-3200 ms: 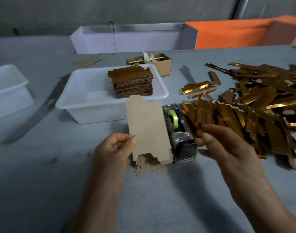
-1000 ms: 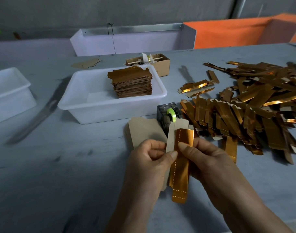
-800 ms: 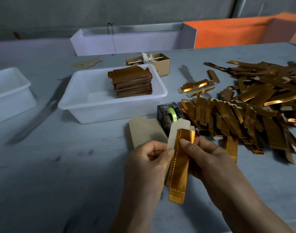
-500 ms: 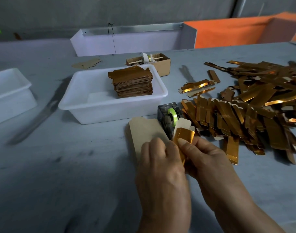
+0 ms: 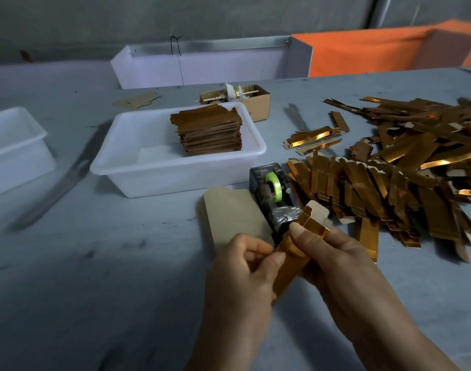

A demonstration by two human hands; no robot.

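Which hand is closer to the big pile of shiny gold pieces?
Right. The right hand is just beside the gold pile; the left hand is farther off, across the folded gold piece that both hands pinch.

A gold carton blank (image 5: 293, 253) is pinched between the left hand (image 5: 245, 266) and the right hand (image 5: 333, 255) above the worktop (image 5: 95, 263). Just beyond it, a tape dispenser (image 5: 271, 194) is flanked by a brown card (image 5: 231, 212) and a heap of gold blanks (image 5: 389, 170).

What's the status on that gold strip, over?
Left hand and right hand both pinch the gold strip. Strip partly folded. Tape dispenser just behind; nothing in the way.
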